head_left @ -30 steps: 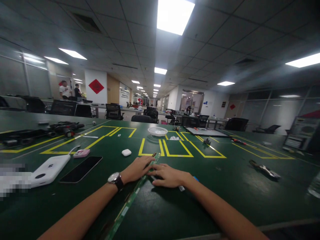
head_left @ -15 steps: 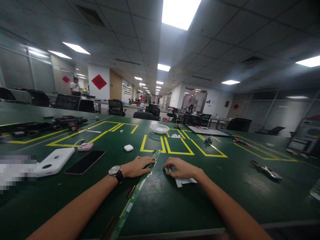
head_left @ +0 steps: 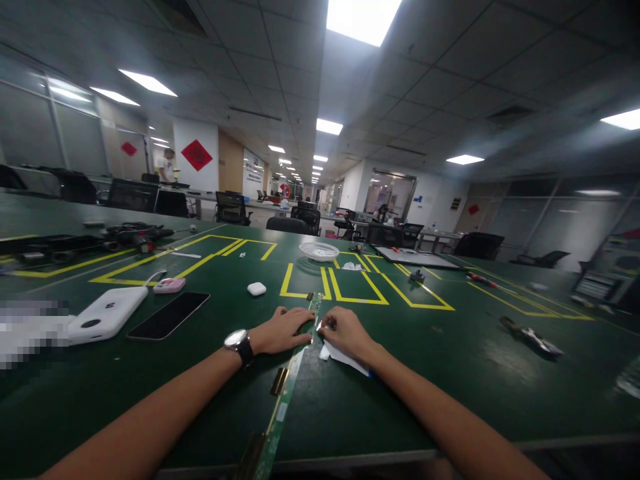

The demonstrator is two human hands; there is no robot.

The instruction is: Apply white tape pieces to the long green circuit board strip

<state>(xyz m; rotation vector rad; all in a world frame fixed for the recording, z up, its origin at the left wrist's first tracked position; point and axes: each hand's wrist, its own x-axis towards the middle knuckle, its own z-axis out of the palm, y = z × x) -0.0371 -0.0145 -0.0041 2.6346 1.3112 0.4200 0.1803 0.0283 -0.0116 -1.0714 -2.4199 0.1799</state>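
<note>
The board (head_left: 285,399) seemed light, brittle, best edge-held; left hand (head_left: 278,332) touched it, fingers spread; right hand (head_left: 349,333) curled beside it, pinch unclear.

Right hand (head_left: 346,332) back beside the green strip (head_left: 289,388), strip turned straighter, white sheet (head_left: 347,360) apparently shifted leftward

- Left hand (head_left: 287,330): fingers spread, touching long green circuit strip (head_left: 283,403). Watch (head_left: 236,339) on wrist.
- Right hand (head_left: 346,333): fingertips bunched by strip's far part; grip unclear. White sheet (head_left: 350,362) partly beneath.
- Leftward: dark phone (head_left: 170,316), white power bank (head_left: 107,317).
- Ahead, on green table (head_left: 410,393): white basket (head_left: 319,251).
</note>
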